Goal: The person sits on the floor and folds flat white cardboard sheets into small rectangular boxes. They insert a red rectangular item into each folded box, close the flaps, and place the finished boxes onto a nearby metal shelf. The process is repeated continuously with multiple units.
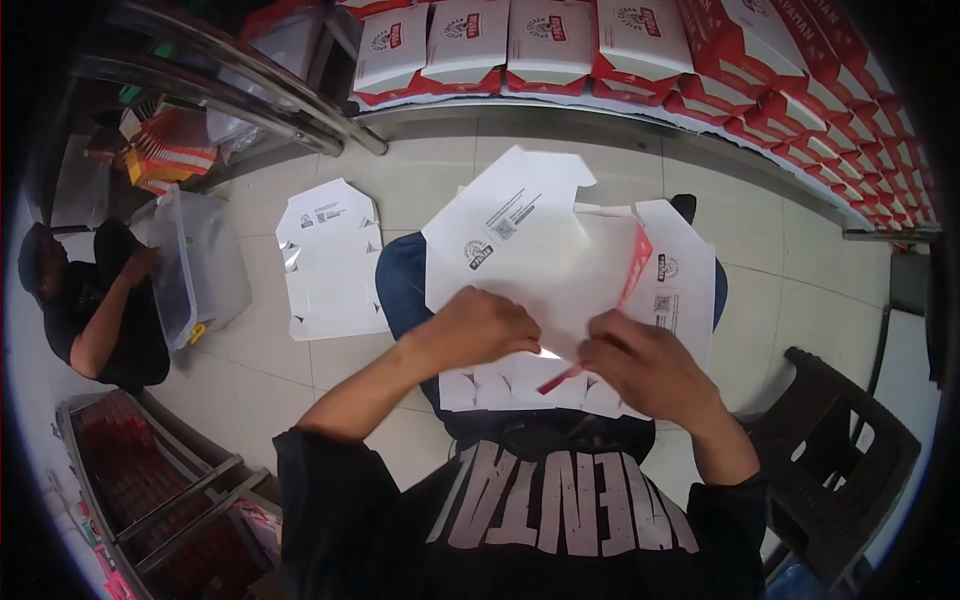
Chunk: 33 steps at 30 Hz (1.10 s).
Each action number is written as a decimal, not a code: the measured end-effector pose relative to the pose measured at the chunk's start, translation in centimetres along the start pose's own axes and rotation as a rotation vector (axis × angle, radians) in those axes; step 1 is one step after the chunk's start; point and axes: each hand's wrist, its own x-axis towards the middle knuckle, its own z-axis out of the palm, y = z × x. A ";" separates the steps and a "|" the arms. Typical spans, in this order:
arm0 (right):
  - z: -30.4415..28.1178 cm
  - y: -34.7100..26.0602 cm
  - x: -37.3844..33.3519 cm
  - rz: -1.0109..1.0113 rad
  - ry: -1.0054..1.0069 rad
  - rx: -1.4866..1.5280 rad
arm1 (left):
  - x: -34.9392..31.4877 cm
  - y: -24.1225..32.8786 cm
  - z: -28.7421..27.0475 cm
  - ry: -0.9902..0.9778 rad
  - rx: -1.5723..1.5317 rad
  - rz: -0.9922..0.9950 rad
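Observation:
A white cardboard box blank (pixel 545 265) with small dark print lies over my lap, its right part bent up so that a red outer face (pixel 637 262) shows. My left hand (pixel 478 330) has its fingers curled on the near edge of this blank. Pinched at the blank's near right side, my right hand (pixel 640 362) grips a folded edge, and a red strip pokes out to the left below its fingers. Beneath it lie more flat white blanks (pixel 500 390) with cut slots. How many sheets are stacked there I cannot tell.
Another flat white blank (pixel 330 260) lies on the tiled floor. Rows of folded red and white boxes (pixel 550 45) fill the far shelf. At left, a person (pixel 110 300) sits by a clear plastic bin (pixel 205 265). A dark stool (pixel 835 450) stands at right, a metal rack (pixel 150 490) at lower left.

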 end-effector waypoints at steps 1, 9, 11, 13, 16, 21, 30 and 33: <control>-0.2 0.8 -1.3 -0.034 0.027 0.032 | -0.2 -1.2 -0.3 0.058 -0.242 0.023; 4.5 -2.2 -2.3 -0.083 0.273 -0.188 | 2.8 1.0 -0.5 -0.236 -0.400 -0.157; 4.9 -0.9 -2.6 0.057 0.456 -0.257 | 3.4 2.0 -1.4 -0.159 -0.268 -0.163; 5.0 -1.1 -2.1 0.104 0.528 -0.232 | 3.6 3.0 -1.9 -0.091 -0.172 -0.142; 4.7 -1.6 -0.7 0.126 0.469 -0.242 | 4.0 3.3 -2.1 -0.131 -0.091 -0.120; 4.6 -0.3 0.0 0.230 0.296 -0.219 | 3.1 2.9 -1.6 -0.088 -0.101 -0.100; 4.0 0.0 0.2 0.363 0.161 -0.170 | 1.1 5.6 -3.4 -0.044 0.108 -0.188; 2.8 0.4 -0.1 0.558 0.377 -0.044 | -1.5 6.6 -4.5 0.013 0.501 -0.172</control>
